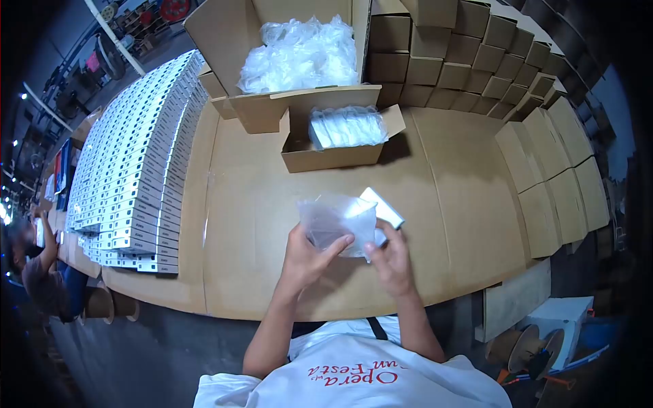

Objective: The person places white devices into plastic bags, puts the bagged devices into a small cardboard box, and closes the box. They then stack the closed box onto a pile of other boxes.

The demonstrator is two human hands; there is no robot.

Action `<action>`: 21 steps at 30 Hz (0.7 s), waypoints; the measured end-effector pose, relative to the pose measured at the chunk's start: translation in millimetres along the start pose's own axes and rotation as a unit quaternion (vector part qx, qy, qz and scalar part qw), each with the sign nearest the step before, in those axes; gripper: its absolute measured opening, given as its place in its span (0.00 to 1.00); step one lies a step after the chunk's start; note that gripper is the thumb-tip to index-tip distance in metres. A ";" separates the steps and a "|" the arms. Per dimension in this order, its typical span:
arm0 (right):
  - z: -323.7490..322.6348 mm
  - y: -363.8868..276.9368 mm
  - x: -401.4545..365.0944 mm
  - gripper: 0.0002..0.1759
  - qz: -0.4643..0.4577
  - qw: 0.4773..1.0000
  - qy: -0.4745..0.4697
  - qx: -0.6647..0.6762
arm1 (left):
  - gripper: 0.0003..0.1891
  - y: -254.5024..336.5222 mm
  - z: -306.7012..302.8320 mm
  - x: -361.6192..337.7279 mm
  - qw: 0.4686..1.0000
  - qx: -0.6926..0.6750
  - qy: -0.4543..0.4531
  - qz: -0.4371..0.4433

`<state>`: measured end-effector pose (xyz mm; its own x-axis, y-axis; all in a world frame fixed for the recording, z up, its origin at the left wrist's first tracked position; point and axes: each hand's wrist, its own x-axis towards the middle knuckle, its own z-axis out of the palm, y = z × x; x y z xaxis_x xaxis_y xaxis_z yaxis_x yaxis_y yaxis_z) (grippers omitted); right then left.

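Near the middle of the table, my left hand [306, 258] pinches a clear plastic bag [333, 221] at its lower left side, thumb across it. My right hand [390, 258] is closed on the bag's right edge, with its fingertips by the opening. Just behind my right hand a slim white box [382, 207] lies tilted; its lower part is partly hidden by the bag and fingers. Beyond the bag stands an open small carton [330, 160] with wrapped clear packets [348, 127] inside.
A large open carton [255, 117] holds many clear bags [303, 54]. Stacked white boxes [139, 170] fill the left side. Brown cartons [462, 51] are piled at the back right, more cartons [554, 177] at the right edge. Another person [51, 272] is at the far left.
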<state>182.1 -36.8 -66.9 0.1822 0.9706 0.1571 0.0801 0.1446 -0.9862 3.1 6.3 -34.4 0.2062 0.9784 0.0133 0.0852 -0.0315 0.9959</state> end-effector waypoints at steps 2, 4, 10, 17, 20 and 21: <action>-27.9 -8.8 14.5 0.22 0.008 0.998 -0.046 0.046 | 0.19 -9.6 -5.3 -6.7 0.999 0.030 -0.001 0.009; -47.2 -7.6 27.3 0.23 0.018 1.000 -0.007 -0.013 | 0.19 -14.1 -6.5 -13.7 0.999 0.047 -0.013 0.002; -30.2 -56.6 53.4 0.37 -0.133 0.985 0.040 0.105 | 0.19 -19.1 -0.1 -21.2 0.996 0.065 -0.057 -0.001; -4.7 -72.7 51.3 0.29 -0.091 0.989 -0.019 0.113 | 0.21 -22.1 1.3 -20.6 0.996 0.050 -0.068 0.000; -5.1 -59.9 52.0 0.26 -0.093 0.988 -0.047 0.114 | 0.22 -22.5 -1.7 -18.5 0.997 0.032 -0.067 -0.025; -7.8 -56.4 53.7 0.26 -0.099 0.989 -0.050 0.097 | 0.22 -21.9 -3.5 -18.0 0.997 0.024 -0.069 -0.027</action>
<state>195.0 5.6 -2.5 0.0835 0.9325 0.3513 -0.0874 0.3580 -0.9296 -5.9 -9.9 -56.2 0.3317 0.9417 -0.0562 0.1451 0.0080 0.9894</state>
